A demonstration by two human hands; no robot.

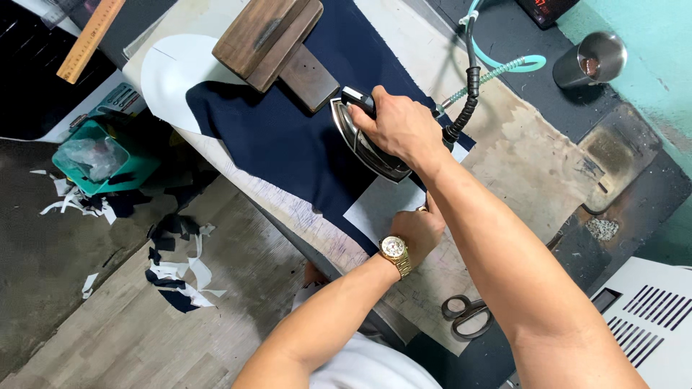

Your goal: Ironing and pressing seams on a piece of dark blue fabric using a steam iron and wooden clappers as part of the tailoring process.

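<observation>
The right hand [400,126] is clenched in a fist-like grip, forearm extended; the left hand [418,230] lies flat, partly hidden beneath that forearm.

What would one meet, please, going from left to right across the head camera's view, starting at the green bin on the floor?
Green bin → fabric scraps on the floor → wooden block → iron gripped by the right hand → scissors → metal cup.

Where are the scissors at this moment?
In the head view, the scissors lie low and right on the pale board cover, near its edge, just under the right forearm.
</observation>
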